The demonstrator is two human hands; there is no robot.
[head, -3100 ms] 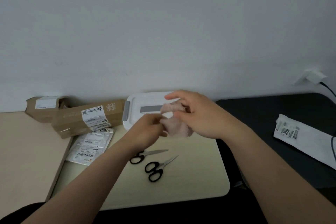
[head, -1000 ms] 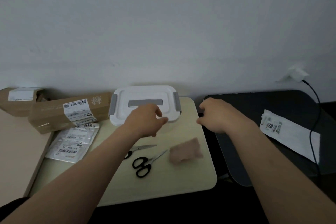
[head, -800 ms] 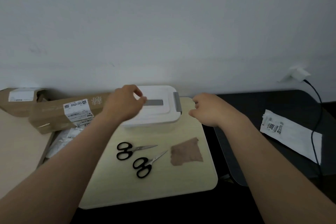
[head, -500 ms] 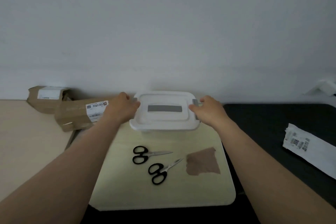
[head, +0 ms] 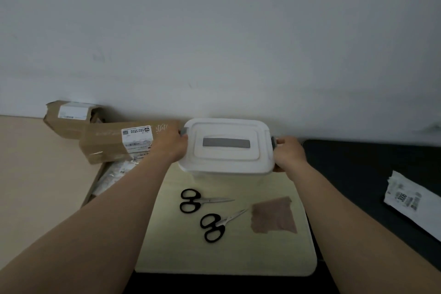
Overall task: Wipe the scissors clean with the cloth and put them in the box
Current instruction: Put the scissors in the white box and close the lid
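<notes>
A white plastic box (head: 226,164) with a closed lid and grey side clasps stands at the back of the pale yellow table (head: 229,255). My left hand (head: 170,144) grips the box's left end at the clasp. My right hand (head: 288,154) grips its right end at the other clasp. Two pairs of black-handled scissors lie in front of the box: the farther scissors (head: 198,200) and the nearer scissors (head: 216,223), blades pointing right. A brown cloth (head: 273,215) lies flat just right of the nearer pair.
Two cardboard parcels (head: 119,143) (head: 70,119) sit left of the box against the wall, with plastic packets (head: 114,175) below them. A black surface (head: 367,174) to the right holds a white labelled bag (head: 412,200). A beige table (head: 40,174) lies at far left.
Both hands let the cloth drop onto the table beside the scissors, then reached out to the box's two ends and now grip it at the clasps.
</notes>
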